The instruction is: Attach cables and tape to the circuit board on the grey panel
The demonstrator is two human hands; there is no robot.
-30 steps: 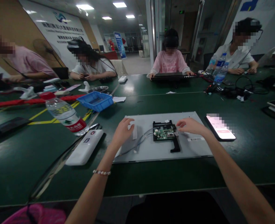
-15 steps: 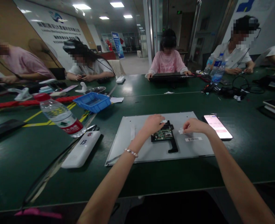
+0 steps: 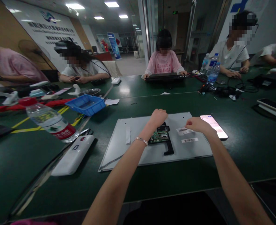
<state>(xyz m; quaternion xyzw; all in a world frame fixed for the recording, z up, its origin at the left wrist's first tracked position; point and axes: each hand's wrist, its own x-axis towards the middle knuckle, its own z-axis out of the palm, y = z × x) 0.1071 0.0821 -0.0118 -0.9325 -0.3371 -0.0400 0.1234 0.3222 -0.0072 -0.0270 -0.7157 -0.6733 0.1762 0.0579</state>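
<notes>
A grey metal panel (image 3: 128, 150) lies flat on the green table in front of me. A small green circuit board (image 3: 160, 136) in a black bracket sits near its middle. My left hand (image 3: 158, 117) is curled with fingers closed at the board's far edge; what it grips is hidden. My right hand (image 3: 197, 124) pinches the edge of a white sticker (image 3: 183, 131) on the panel to the right of the board. A barcode label (image 3: 189, 140) is stuck just below it. A strip of white tape (image 3: 128, 135) lies on the panel's left part.
A lit phone (image 3: 214, 125) lies right of the panel. A white power bank (image 3: 73, 155) and a water bottle (image 3: 49, 122) are to the left, a blue tray (image 3: 86, 105) behind them. Several people sit around the table with laptops, bottles and cables.
My left hand moved from the panel's left side over to the circuit board. My right hand drew away to the right with the white sticker. The view shifted left.
</notes>
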